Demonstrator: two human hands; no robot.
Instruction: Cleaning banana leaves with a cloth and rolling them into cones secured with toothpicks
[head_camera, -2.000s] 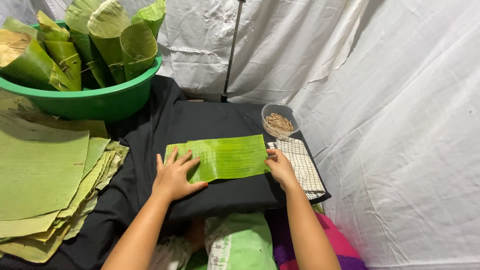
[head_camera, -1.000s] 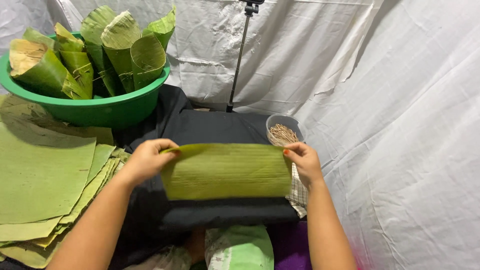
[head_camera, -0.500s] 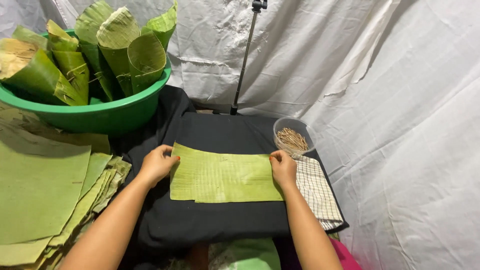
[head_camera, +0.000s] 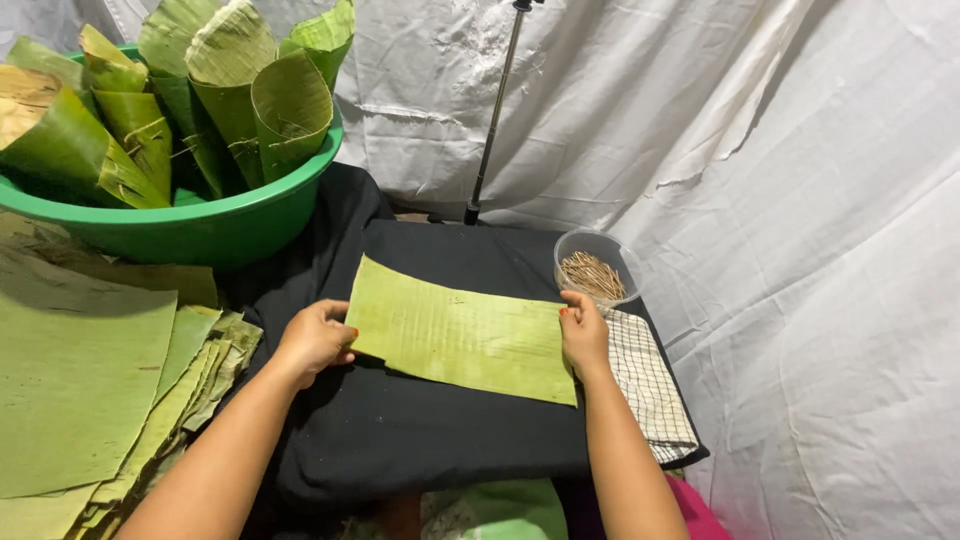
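Flat rectangular green banana leaf piece (head_camera: 463, 333) sits mid-frame on black cloth (head_camera: 420, 430), left hand (head_camera: 315, 340) and right hand (head_camera: 583, 332) each pinching an end.

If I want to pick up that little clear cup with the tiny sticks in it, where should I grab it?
Probably best to take the clear cup around its round side wall, coming from the right, near the right hand. It stands upright with an open top, so a side grip should keep the thin sticks from spilling. The checked cloth lies just in front of it, so reach in over that.
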